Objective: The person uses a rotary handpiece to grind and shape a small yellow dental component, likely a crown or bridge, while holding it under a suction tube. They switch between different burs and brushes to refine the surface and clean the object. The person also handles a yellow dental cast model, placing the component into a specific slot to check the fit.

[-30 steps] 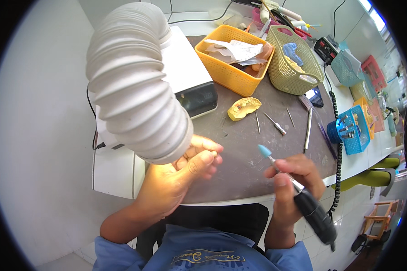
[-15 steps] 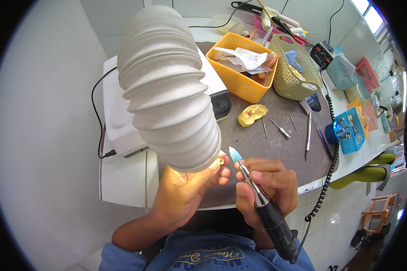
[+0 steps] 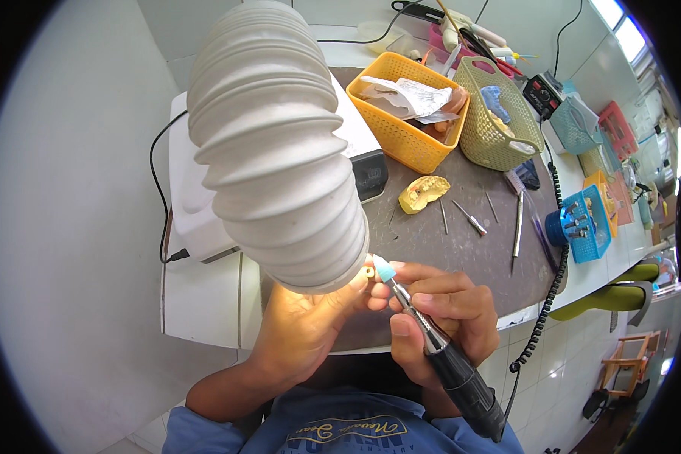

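My left hand [image 3: 299, 329] is closed, pinching a small yellowish dental crown [image 3: 369, 271] between its fingertips, partly behind the mouth of a ribbed white suction hose [image 3: 280, 159]. In my right hand [image 3: 461, 306] is a black and silver rotary handpiece [image 3: 461, 382], held like a pen. Its pointed pale blue polishing tip [image 3: 384, 268] is right beside the crown; whether they touch I cannot tell. Fingers of both hands meet just below the tip. Beyond them on the dark mat lies a yellow dental cast [image 3: 424, 194].
A white box-shaped machine [image 3: 197, 174] stands behind the hose. An orange basket [image 3: 408, 150] with papers and a green basket [image 3: 499, 144] are at the back. Several thin tools, including a metal instrument [image 3: 517, 223], lie on the mat. A coiled black cord [image 3: 536, 329] hangs at right.
My right hand has brought the handpiece's tip leftward, from a small gap away to right beside the crown. My left hand stays nearly in place. The whole view has shifted slightly.
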### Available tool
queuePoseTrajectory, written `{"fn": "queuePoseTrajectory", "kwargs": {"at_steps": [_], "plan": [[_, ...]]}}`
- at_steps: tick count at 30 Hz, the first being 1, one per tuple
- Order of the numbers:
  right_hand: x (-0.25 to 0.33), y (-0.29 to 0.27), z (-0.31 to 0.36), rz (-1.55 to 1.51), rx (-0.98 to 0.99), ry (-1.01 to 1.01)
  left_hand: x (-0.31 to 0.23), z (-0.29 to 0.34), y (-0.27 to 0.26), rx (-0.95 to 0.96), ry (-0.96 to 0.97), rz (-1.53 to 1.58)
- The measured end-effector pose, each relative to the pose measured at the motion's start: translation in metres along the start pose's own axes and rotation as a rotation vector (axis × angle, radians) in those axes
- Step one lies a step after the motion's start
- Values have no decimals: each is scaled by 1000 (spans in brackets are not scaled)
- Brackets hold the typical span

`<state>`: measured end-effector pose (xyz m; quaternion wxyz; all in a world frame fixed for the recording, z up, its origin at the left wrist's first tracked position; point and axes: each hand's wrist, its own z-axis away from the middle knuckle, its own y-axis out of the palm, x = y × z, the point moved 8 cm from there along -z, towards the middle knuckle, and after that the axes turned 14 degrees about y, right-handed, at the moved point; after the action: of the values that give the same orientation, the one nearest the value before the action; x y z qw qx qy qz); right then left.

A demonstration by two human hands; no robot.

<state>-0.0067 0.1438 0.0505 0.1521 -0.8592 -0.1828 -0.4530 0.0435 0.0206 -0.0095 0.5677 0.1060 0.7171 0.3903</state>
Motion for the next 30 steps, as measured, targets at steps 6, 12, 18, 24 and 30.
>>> {"fn": "queuePoseTrajectory", "kwargs": {"at_steps": [6, 12, 18, 24, 30], "plan": [[0, 0, -1, -1, 15, 30, -3, -1, 1, 20, 31, -51], [-2, -1, 0, -19, 27, 47, -4, 0, 0, -3, 44, -77], [-3, 1, 1, -16, 62, 55, -4, 2, -1, -19, 67, -61], [-3, 3, 0, -45, 85, 73, -4, 2, -3, -1, 77, -68], [-3, 3, -1, -24, 91, 104, -4, 2, -4, -3, 92, -56]]}}
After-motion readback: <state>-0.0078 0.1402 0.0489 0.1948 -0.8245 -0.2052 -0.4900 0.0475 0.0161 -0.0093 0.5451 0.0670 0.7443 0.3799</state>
